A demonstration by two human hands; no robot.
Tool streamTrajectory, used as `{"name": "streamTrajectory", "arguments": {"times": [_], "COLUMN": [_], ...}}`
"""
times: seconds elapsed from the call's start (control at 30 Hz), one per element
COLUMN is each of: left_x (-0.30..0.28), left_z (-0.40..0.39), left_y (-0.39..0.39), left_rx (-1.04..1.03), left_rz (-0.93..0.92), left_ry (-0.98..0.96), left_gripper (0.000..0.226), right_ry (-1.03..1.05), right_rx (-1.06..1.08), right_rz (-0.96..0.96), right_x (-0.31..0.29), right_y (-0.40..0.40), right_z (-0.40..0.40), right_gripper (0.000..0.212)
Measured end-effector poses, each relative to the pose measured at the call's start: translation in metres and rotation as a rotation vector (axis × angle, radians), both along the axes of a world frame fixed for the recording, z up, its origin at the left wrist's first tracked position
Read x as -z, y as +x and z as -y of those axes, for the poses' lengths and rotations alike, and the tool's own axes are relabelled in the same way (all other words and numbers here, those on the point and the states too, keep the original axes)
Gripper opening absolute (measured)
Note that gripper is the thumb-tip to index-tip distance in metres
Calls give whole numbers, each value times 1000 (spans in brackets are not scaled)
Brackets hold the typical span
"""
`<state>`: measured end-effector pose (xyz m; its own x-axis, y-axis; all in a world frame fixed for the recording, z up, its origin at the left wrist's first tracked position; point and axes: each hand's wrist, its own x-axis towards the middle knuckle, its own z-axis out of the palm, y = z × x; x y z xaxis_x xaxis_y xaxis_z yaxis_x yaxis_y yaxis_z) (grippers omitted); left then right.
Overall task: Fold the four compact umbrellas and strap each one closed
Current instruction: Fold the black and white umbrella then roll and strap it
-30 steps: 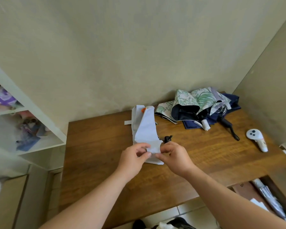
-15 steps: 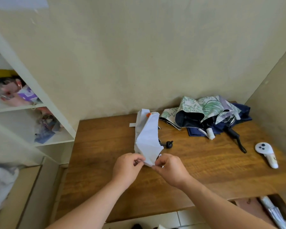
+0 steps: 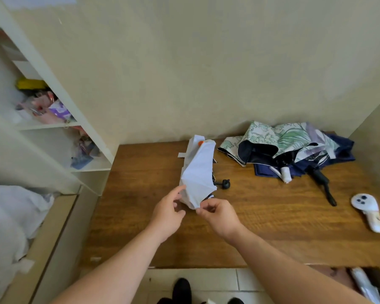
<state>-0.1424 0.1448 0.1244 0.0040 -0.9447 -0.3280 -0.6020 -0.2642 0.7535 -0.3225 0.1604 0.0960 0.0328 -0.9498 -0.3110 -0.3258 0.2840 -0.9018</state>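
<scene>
OBJECT: pale white fabric compact umbrella [image 3: 199, 172], lying collapsed on brown wooden table [image 3: 261, 227], left of the heap of unfolded patterned umbrellas [image 3: 290, 148] | STEP: judged as arranging canopy pleats; strap not yet closed | NEXT: gather folds evenly, then wrap | right hand [image 3: 219, 213] pinches near canopy edge | left hand [image 3: 168, 210] touches fabric, fingers loosely spread.

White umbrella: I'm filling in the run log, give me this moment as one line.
stage: folding canopy | white umbrella: on table, unstrapped | right hand: pinches fabric edge | left hand: touches fabric | pile: unfolded
</scene>
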Motion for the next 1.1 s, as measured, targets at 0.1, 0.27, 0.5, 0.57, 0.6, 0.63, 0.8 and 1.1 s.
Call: {"name": "streamTrajectory", "arguments": {"times": [0.1, 0.27, 0.5, 0.57, 0.6, 0.63, 0.8, 1.1], "left_x": [2, 10, 9, 13, 15, 17, 21, 34], "left_z": [7, 18, 34, 35, 34, 34, 35, 33], "left_y": [-1, 2, 18, 22, 24, 27, 41, 69], "left_rx": [95, 171, 153, 99, 93, 103, 216, 453], "left_rz": [-37, -65, -205, -312, -346, -362, -339, -31], "left_ry": [31, -73, -48, -2, 18, 26, -21, -198], "left_gripper": [71, 37, 37, 39, 38, 37, 28, 35], "right_ry": [-7, -42, -57, -65, -83, -120, -387, -726], "right_rx": [-9, 25, 204, 279, 299, 300, -58, -176], "right_rz": [-14, -44, -126, -164, -202, -265, -781, -1063], "right_x": [-1, -7, -13, -10, -8, -7, -14, 17], "right_y": [0, 3, 12, 17, 19, 21, 38, 44], "right_z": [1, 4, 7, 8, 8, 8, -3, 6], "right_gripper": [12, 8, 15, 15, 15, 15, 57, 17]}}
